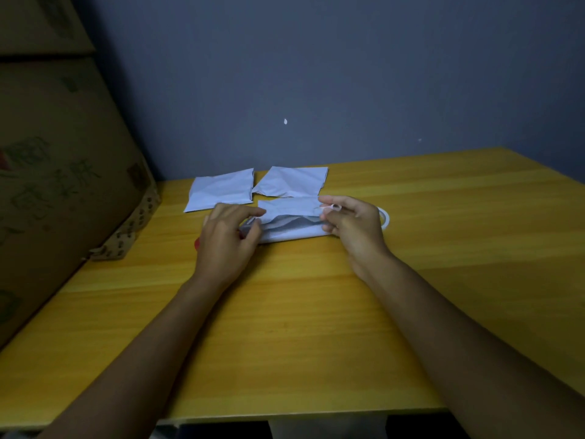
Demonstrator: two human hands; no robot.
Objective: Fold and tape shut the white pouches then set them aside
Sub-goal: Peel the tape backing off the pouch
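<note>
A white pouch (289, 223) lies across the middle of the yellow table (316, 312), its top flap partly folded so the grey inside shows. My left hand (228, 239) pinches the pouch's left end. My right hand (351, 223) holds its right end, and a small clear piece of tape (335, 207) sticks to a fingertip there. Two other white pouches lie flat behind it, one at the left (220, 193) and one at the right (292, 182). A roll of tape (384, 218) peeks out behind my right hand.
Large brown cardboard boxes (57, 185) stand stacked along the table's left side, with printed tape hanging off a corner. A dark grey wall (316, 90) runs right behind the table. Something red (197, 243) shows just under my left hand.
</note>
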